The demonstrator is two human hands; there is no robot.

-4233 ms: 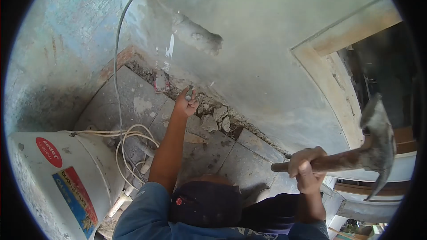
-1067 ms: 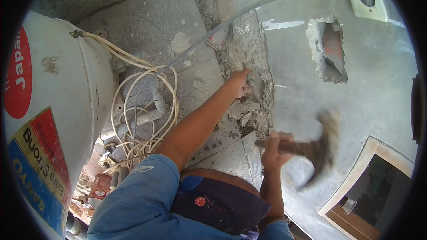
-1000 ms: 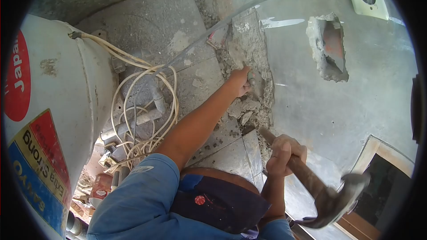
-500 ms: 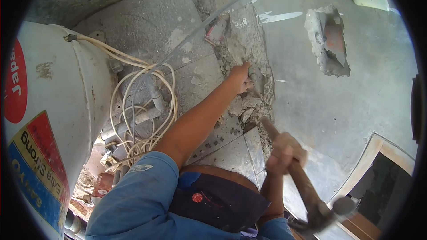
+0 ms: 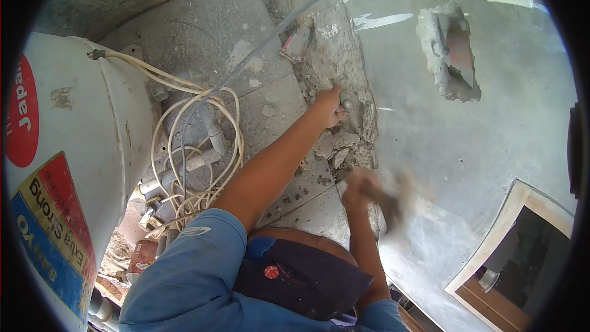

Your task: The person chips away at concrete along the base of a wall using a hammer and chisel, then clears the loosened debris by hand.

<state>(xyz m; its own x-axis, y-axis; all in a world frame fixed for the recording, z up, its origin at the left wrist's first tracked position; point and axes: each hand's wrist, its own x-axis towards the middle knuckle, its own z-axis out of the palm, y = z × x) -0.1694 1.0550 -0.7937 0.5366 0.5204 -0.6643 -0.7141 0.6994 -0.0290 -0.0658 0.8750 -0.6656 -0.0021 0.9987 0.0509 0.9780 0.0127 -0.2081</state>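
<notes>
My left hand (image 5: 330, 106) is closed around a chisel, whose rounded metal butt (image 5: 347, 104) shows beside the fingers. It is held at the broken groove (image 5: 367, 107) along the foot of the wall; its tip is hidden. In my right hand (image 5: 356, 187) is a hammer (image 5: 387, 204), smeared by motion, its head to the right of the fist and apart from the chisel. Chunks of broken mortar (image 5: 344, 140) lie in the groove just below my left hand.
At left stands a large white container (image 5: 74, 104) with stickers. Coiled cream cable (image 5: 239, 129) and grey pipe (image 5: 200, 160) lie on the floor tiles (image 5: 196, 24). A grey hose (image 5: 270, 40) crosses above. The wall has a chipped hole (image 5: 458, 55) and a framed opening (image 5: 516, 200).
My right hand has swung the hammer up and left, toward the chisel, from the lower right. My left hand stays at the groove. The view has shifted slightly.
</notes>
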